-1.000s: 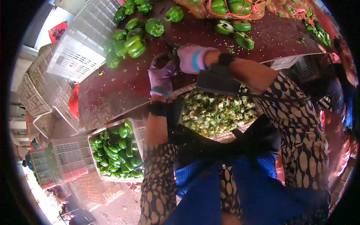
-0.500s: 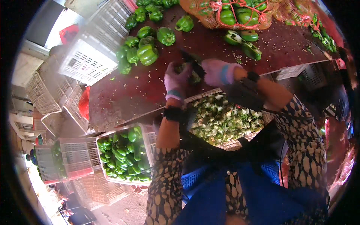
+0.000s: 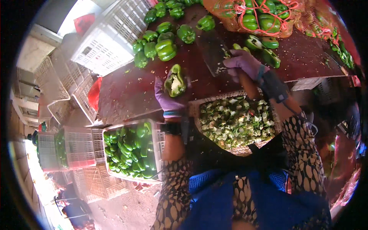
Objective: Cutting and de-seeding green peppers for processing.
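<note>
In my left hand [image 3: 167, 99], gloved in lilac, is a cut green bell pepper [image 3: 175, 81] whose pale, hollow inside faces up. My right hand [image 3: 244, 64], in a matching glove, grips a knife [image 3: 211, 53] with a broad dark blade, held over the red-brown table [image 3: 126, 96] and apart from the pepper; its handle is hidden by the fingers. Just beyond the right hand lie cut pepper pieces [image 3: 271, 58]. Whole green peppers [image 3: 166, 50] are grouped past the left hand. A basket [image 3: 242, 151] of pale and green pepper scraps sits below the table edge, between my forearms.
Left of my left forearm stands a crate [image 3: 158, 134] full of green peppers. A white crate [image 3: 103, 50] leans at the table's far left. Orange mesh sacks [image 3: 226, 17] of peppers lie at the back. More stacked crates [image 3: 78, 147] are at the left.
My hands have moved apart. The right hand has drawn the knife away to the right, and the left has turned the pepper so its hollow inside shows. The whole view has shifted slightly.
</note>
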{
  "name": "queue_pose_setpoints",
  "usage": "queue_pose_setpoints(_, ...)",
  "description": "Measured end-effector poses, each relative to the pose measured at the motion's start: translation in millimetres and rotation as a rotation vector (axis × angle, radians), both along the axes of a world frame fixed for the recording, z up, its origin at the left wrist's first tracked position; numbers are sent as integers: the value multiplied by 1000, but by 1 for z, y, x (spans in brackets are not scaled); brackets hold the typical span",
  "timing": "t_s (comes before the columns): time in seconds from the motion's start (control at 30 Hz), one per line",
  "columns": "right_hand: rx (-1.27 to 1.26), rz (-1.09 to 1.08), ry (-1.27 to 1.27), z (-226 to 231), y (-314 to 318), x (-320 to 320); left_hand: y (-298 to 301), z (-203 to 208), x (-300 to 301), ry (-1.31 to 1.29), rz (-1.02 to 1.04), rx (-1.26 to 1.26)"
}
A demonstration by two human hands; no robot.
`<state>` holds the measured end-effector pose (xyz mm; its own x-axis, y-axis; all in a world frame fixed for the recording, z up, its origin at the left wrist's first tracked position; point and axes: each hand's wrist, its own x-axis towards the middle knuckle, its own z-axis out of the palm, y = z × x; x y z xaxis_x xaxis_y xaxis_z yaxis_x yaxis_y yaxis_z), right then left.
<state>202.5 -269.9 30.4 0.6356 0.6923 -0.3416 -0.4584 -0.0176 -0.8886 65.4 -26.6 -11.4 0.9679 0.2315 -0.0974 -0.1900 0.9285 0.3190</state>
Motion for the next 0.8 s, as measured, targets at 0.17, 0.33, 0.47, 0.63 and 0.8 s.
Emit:
queue_pose_setpoints(0.17,-248,219,-347,-27,59,0,2,7,-16,-154,-65,-142)
queue_pose_setpoints(0.33,-699,-42,-1208,-18,81,-42,-9,29,-27,-17,75,116)
queue_pose_setpoints(0.47,-300,-155,-1618,32,57,-54,-19,35,-22,40,72,127)
queue_pose_setpoints(0.63,-355,311,-1635,41,57,-103,-37,35,-22,77,-5,326)
queue_pose_setpoints(0.8,-323,371,-1453,30,43,-112,-52,37,-35,167,-122,458)
